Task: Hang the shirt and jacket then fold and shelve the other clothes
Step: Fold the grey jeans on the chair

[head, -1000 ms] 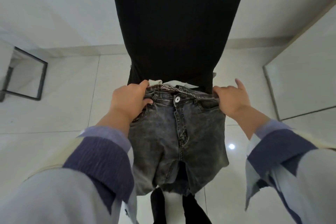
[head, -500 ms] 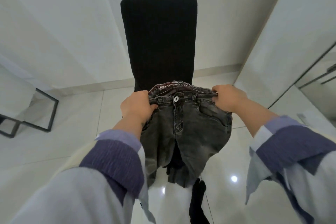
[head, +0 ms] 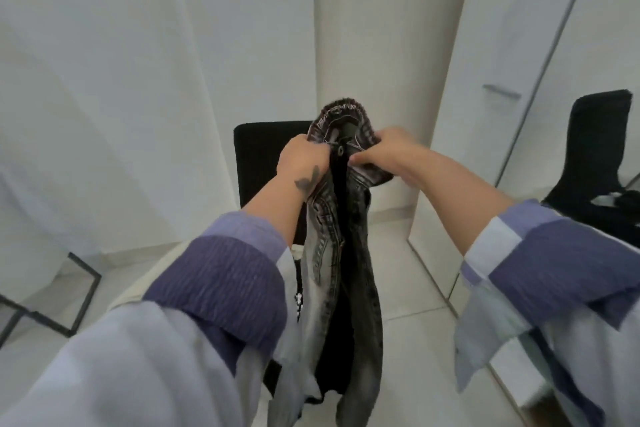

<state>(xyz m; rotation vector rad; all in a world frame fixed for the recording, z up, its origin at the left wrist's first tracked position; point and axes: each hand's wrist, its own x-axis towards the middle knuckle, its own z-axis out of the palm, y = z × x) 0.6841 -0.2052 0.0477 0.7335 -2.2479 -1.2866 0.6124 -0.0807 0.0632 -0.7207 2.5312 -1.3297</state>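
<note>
A pair of washed dark grey jeans hangs in the air in front of me, folded lengthwise so the two halves of the waistband meet. My left hand grips the waistband on its left side. My right hand pinches the waistband on its right side, close to the button. The legs hang down between my forearms and their ends run out of view at the bottom. A black and white patterned bit of cloth shows beside the jeans, mostly hidden.
A black chair back stands right behind the jeans. White curtains fill the left and back. A mirrored wardrobe door with a handle stands to the right, reflecting a black chair. A black metal frame sits on the tiled floor at left.
Both hands have risen and come together, bringing the two sides of the waistband close, so the jeans now hang folded lengthwise. The view has tilted up.
</note>
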